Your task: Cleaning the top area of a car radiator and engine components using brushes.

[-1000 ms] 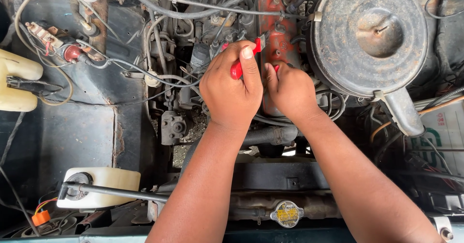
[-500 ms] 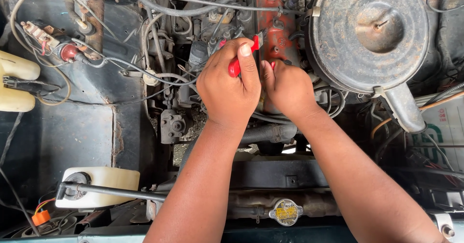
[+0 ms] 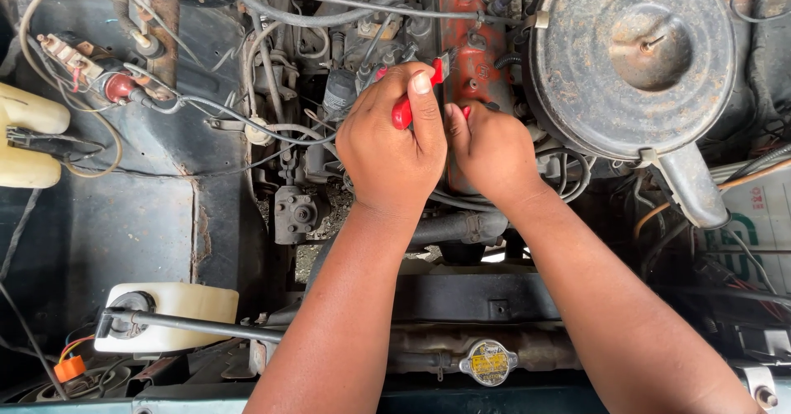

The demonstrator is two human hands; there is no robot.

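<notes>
Both hands sit mid-frame: left hand grips glossy red-handled pliers, right hand curled beside the rusty red valve cover. Round dusty air cleaner upper right. Barely anything's moved since before.

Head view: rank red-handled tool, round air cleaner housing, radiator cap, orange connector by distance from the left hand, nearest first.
1. Red-handled tool: gripped in the left hand, over the engine.
2. Round air cleaner housing: upper right, beyond the right hand.
3. Radiator cap: bottom centre, between the forearms.
4. Orange connector: bottom left corner, by the white reservoir.
</notes>
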